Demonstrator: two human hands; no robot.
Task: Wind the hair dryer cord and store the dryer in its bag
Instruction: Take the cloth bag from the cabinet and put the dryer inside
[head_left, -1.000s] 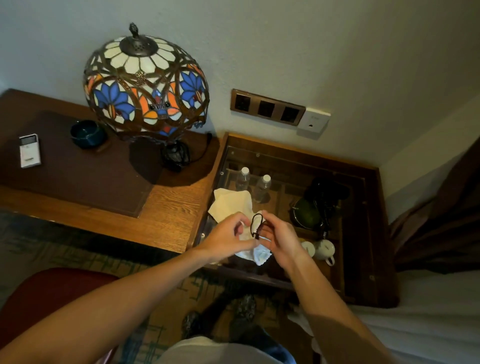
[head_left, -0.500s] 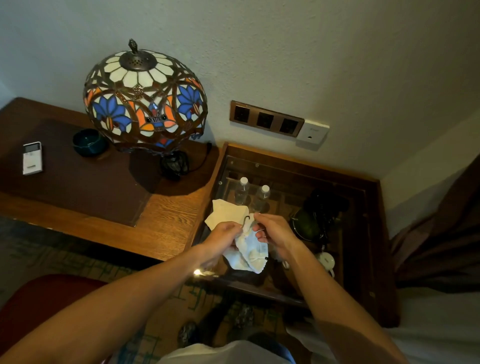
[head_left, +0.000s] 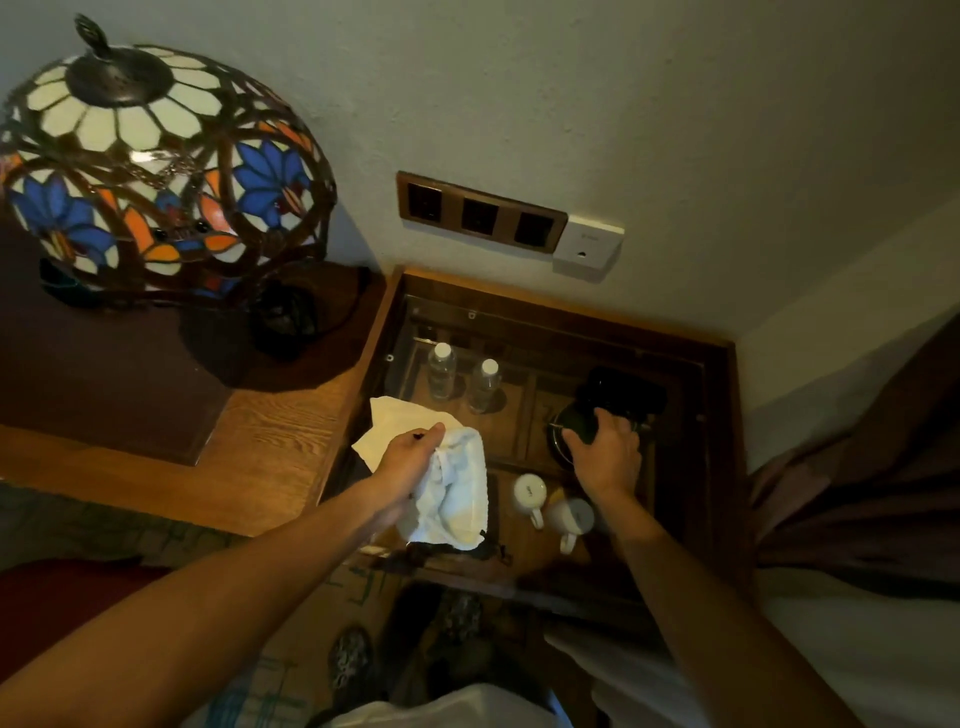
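The lamp (head_left: 156, 171) shade carries blue and orange flowers among cream panes in dark leading. The bag (head_left: 457, 493) is white, the mugs (head_left: 530, 493) white, the dryer (head_left: 618, 400) black.

clear: glass top (head_left: 675, 467) right | blocked: bottles (head_left: 441, 371); mugs (head_left: 530, 496)

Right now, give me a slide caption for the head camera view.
Left hand holds the white bag while right hand reaches the black hair dryer.
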